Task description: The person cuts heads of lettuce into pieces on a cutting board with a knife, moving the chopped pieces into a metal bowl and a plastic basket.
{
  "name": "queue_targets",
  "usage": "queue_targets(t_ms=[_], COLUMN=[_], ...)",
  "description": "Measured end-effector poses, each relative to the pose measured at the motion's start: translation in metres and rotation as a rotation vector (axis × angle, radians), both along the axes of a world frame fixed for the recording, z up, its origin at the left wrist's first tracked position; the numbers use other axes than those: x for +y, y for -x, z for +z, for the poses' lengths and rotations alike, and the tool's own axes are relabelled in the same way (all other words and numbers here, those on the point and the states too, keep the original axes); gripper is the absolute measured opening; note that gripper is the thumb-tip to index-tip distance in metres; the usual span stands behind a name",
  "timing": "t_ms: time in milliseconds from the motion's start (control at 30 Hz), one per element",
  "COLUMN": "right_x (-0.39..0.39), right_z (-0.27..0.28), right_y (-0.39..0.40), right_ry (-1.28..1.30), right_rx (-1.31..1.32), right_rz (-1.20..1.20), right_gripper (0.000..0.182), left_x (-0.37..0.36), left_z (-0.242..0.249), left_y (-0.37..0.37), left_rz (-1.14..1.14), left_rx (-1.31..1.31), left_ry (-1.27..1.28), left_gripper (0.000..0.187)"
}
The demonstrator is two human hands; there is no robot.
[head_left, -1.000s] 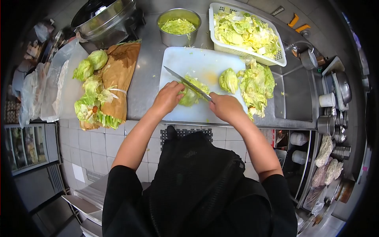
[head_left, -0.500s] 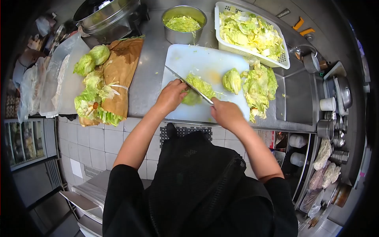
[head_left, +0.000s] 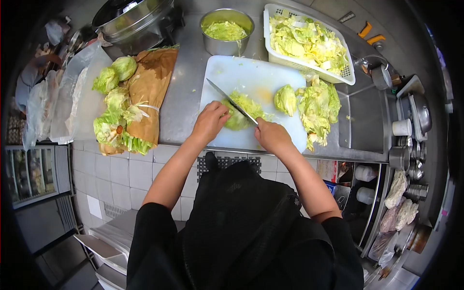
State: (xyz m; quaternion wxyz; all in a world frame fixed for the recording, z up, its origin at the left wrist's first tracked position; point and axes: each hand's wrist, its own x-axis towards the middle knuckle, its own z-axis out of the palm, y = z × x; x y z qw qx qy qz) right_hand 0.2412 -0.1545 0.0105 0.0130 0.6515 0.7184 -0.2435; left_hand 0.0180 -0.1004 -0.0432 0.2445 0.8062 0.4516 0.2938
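My right hand (head_left: 272,137) is wrapped round the handle of a long knife (head_left: 232,102), whose blade points up and to the left across the lettuce. Under and beside the blade, green lettuce (head_left: 237,120) lies partly shredded on the white cutting board (head_left: 232,70). My left hand (head_left: 211,121) rests at the left edge of that lettuce, fingers bent together against it. A small lettuce piece (head_left: 285,100) sits on the board's right side, with a heap of loose leaves (head_left: 319,107) beside it.
Behind the board stand a steel pot (head_left: 226,42) of shredded lettuce and a white basket (head_left: 349,75) of leaves. Lettuce heads (head_left: 124,68) and a brown paper bag (head_left: 153,72) lie left. A steel sink (head_left: 360,126) is at right.
The knife and my right hand have shifted slightly left. The blade now lies a little further left over the lettuce, and more uncut lettuce shows beneath it.
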Motion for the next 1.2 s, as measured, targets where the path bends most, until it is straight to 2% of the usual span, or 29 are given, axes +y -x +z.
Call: queue_targets(t_ms=[100,167,333,400,500,533,600,700,833,933,1067,1133,1200], right_x=[0.001,0.004,-0.017,-0.024,-0.001,0.006,0.008,-0.002,-0.004,0.012,-0.010,-0.009,0.010], right_z=[0.000,0.021,0.073,0.074,0.011,0.007,0.021,0.071,0.017,0.027,0.072,0.032,0.021], right_y=[-0.006,-0.004,-0.015,-0.012,0.000,0.003,-0.003,-0.011,0.004,-0.002,-0.008,-0.001,0.006], right_ry=[-0.077,0.008,-0.095,-0.060,-0.052,-0.033,-0.052,-0.028,-0.031,-0.046,0.011,-0.031,0.015], right_rx=[0.042,-0.022,-0.052,-0.051,-0.043,-0.050,-0.022,-0.052,-0.038,-0.019,-0.060,-0.039,-0.077], right_rz=[0.007,0.020,0.143,0.142,0.087,0.057,0.064,0.107,0.061,0.078,0.099,0.102,0.053], right_gripper=[0.024,0.026,0.023,0.022,0.022,0.022,0.022,0.022,0.022,0.022,0.021,0.021,0.022], left_x=[-0.001,-0.001,0.007,0.006,0.007,0.006,0.006,0.006,0.004,0.005,0.005,0.004,0.005], left_z=[-0.009,-0.007,0.008,0.006,0.010,0.012,0.011,0.012,0.010,0.010,0.008,0.009,0.011], left_y=[0.002,0.002,-0.003,-0.004,-0.007,-0.007,-0.005,-0.007,-0.009,-0.007,-0.008,-0.009,-0.011], left_rz=[-0.002,0.001,-0.013,-0.006,-0.005,-0.002,-0.001,0.000,0.018,0.004,0.004,0.020,0.013], left_rx=[-0.048,-0.068,0.089,0.071,0.051,0.052,0.044,0.030,0.051,-0.016,0.035,0.027,0.009], left_ry=[-0.046,-0.032,0.075,0.066,0.069,0.093,0.076,0.063,0.068,0.051,0.055,0.067,0.081], left_gripper=[0.018,0.018,0.016,0.016,0.016,0.015,0.015,0.014,0.013,0.012,0.013,0.013,0.013])
